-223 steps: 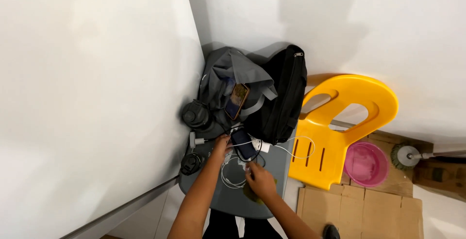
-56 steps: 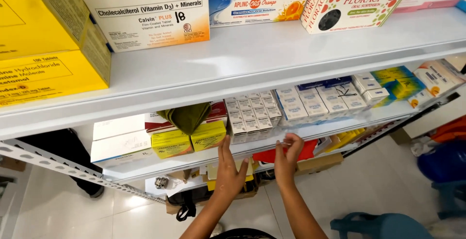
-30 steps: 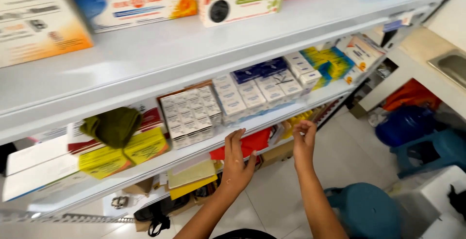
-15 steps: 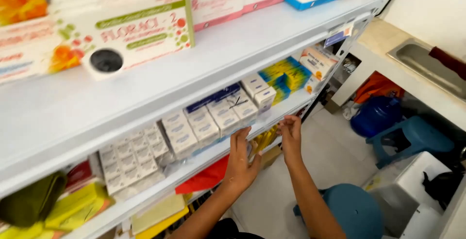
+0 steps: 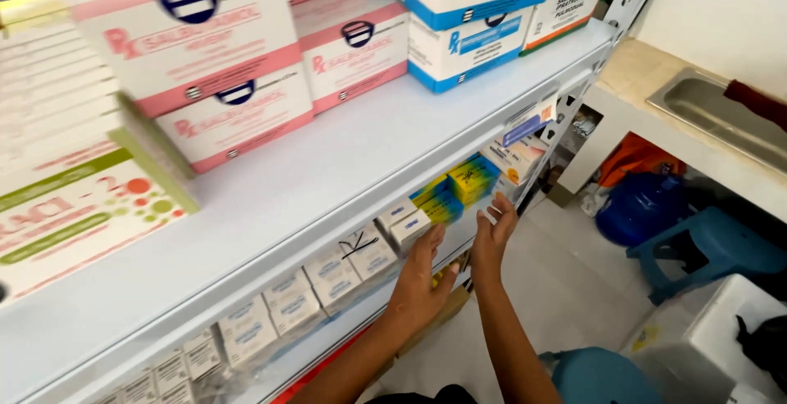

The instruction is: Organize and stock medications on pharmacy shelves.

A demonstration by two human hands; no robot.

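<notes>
Head view: left hand (image 5: 420, 277) open, fingertips touching small white box (image 5: 407, 225); right hand (image 5: 494, 236) open beside shelf edge (image 5: 459, 244).

— What's different from half a second back?

— The view has slid along the shelving. Pink-and-white cartons (image 5: 221, 68) now fill the top at 11 o'clock, where a flowered carton sat before.

— And the hands?

— Both have travelled along the lower shelf edge (image 5: 459, 244). The left hand (image 5: 420, 277) now sits under the small white boxes (image 5: 365, 252); the right hand (image 5: 494, 232) has reached up toward 1 o'clock, fingers near the yellow-and-blue packets (image 5: 459, 187).

— Anything new?

— A steel sink (image 5: 717, 117) at 2 o'clock shows more fully.
</notes>
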